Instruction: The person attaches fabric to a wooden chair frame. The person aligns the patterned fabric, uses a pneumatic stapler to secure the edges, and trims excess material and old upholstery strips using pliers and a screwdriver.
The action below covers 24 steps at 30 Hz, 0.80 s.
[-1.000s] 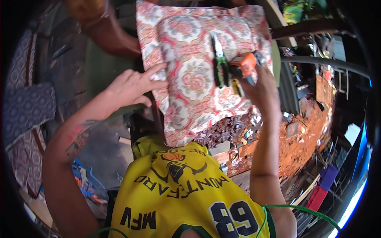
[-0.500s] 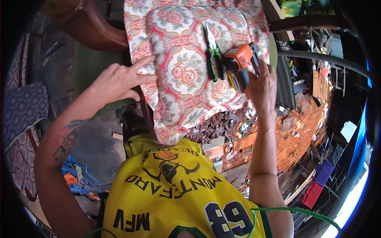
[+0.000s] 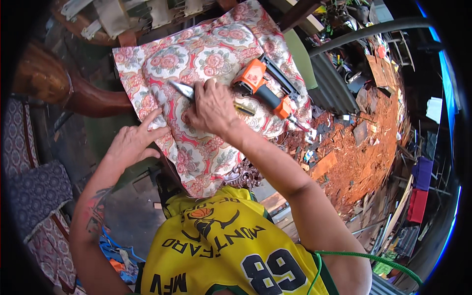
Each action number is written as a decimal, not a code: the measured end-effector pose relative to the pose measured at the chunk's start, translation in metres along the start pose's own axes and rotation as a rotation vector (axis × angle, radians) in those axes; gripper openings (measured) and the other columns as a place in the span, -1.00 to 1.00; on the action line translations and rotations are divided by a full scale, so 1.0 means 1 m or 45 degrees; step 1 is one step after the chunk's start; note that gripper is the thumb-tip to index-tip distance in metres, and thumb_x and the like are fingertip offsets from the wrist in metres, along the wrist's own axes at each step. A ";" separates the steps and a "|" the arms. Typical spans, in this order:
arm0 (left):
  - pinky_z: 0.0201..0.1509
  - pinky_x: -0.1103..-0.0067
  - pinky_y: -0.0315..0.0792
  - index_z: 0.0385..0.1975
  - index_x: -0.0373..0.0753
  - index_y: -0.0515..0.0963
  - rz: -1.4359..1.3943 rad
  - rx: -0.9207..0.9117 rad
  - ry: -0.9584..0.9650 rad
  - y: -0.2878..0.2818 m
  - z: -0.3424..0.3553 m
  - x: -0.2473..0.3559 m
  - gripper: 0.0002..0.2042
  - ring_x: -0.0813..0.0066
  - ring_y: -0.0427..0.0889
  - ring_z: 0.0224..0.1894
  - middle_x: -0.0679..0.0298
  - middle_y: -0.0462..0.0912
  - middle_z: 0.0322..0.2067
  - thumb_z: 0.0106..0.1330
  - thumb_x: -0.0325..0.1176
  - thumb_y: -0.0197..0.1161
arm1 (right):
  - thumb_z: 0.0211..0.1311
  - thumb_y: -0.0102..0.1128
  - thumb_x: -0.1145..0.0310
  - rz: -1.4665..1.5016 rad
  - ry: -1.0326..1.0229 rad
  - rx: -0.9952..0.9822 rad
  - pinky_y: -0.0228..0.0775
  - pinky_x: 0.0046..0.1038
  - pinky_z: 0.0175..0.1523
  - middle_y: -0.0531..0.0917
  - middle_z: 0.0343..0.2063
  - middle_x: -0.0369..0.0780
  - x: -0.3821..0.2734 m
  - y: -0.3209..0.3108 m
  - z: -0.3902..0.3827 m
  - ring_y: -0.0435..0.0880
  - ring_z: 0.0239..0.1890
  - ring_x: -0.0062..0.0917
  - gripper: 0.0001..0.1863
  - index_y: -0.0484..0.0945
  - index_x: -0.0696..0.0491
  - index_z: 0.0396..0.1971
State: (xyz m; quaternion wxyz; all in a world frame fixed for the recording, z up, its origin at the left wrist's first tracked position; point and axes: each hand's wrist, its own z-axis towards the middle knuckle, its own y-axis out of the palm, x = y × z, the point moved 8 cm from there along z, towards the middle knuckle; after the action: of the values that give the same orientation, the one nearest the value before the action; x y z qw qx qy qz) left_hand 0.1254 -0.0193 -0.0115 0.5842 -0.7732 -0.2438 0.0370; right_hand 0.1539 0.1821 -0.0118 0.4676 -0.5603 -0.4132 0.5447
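A floral upholstered cushion seat (image 3: 216, 64) in red, white and green lies in front of me. My left hand (image 3: 132, 142) rests at its left edge, fingers spread, with the fingertips on the fabric. Over the middle of the seat, my right hand (image 3: 212, 109) is closed around long-nose pliers (image 3: 182, 90); their metal jaws stick out to the left and my fingers cover the handles. An orange and black staple gun (image 3: 254, 75) lies just right of that hand, a hose fitting at its handle end. Between them is a small yellow-and-black tool (image 3: 244, 109), partly covered.
A curved brown wooden piece (image 3: 98, 100) juts in at the left of the seat. Carved dark wood (image 3: 244, 174) shows below the fabric. Folded patterned cloth (image 3: 39, 189) hangs at the far left. Reddish ground (image 3: 364, 157) with scraps lies to the right, and a green cord (image 3: 368, 260) crosses my right arm.
My right hand has let go of the staple gun, moved left and taken hold of the pliers. The view has turned, shifting the seat leftward; my left hand stays at its edge.
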 end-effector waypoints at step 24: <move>0.03 0.10 0.71 0.42 0.27 0.51 -0.073 -0.063 -0.094 0.006 -0.003 -0.001 -0.21 0.01 0.83 -0.04 0.23 0.11 0.65 0.10 0.08 0.61 | 0.55 -0.01 0.24 0.672 0.332 -0.139 0.57 -0.10 -0.06 0.72 -0.45 0.01 0.128 -0.173 0.032 0.69 -0.37 -0.24 -0.58 0.73 0.24 -0.04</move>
State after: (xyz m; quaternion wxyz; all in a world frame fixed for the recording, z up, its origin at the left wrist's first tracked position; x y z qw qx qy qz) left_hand 0.1278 -0.0234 -0.0165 0.5563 -0.7783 -0.2881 0.0426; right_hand 0.1381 0.3476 0.1294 0.3280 -0.7378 -0.2184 0.5480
